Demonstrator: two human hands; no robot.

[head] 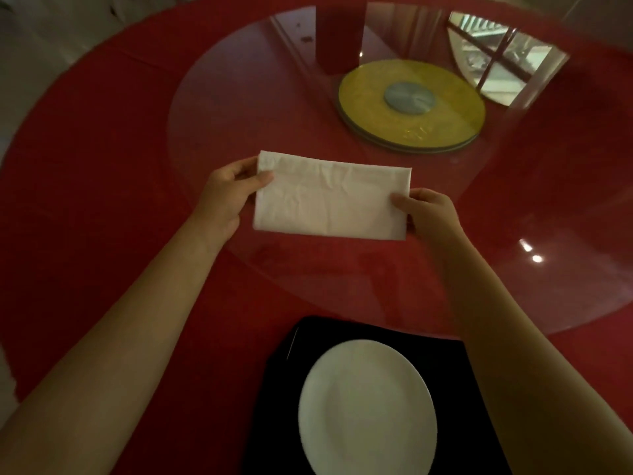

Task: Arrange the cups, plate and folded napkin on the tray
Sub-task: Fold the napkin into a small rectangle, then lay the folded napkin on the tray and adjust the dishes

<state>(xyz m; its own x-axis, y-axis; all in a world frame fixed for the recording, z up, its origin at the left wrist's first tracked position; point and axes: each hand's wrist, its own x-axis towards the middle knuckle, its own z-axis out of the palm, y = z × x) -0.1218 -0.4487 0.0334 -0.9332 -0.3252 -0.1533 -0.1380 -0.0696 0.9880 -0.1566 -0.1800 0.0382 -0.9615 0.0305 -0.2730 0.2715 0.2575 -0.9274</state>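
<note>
A white napkin (pixel 330 197), folded into a rectangle, is held flat over the near edge of the glass turntable. My left hand (pixel 227 197) pinches its left end, thumb on top. My right hand (pixel 430 214) pinches its lower right corner. Close to me a white plate (pixel 368 406) lies on a black tray (pixel 277 382) at the table's front edge. No cups are in view.
The round table has a red cloth (pixel 102 200). A large glass turntable (pixel 513 234) covers its middle, resting on a yellow disc with a grey hub (pixel 411 101). Window reflections show on the glass at the far right.
</note>
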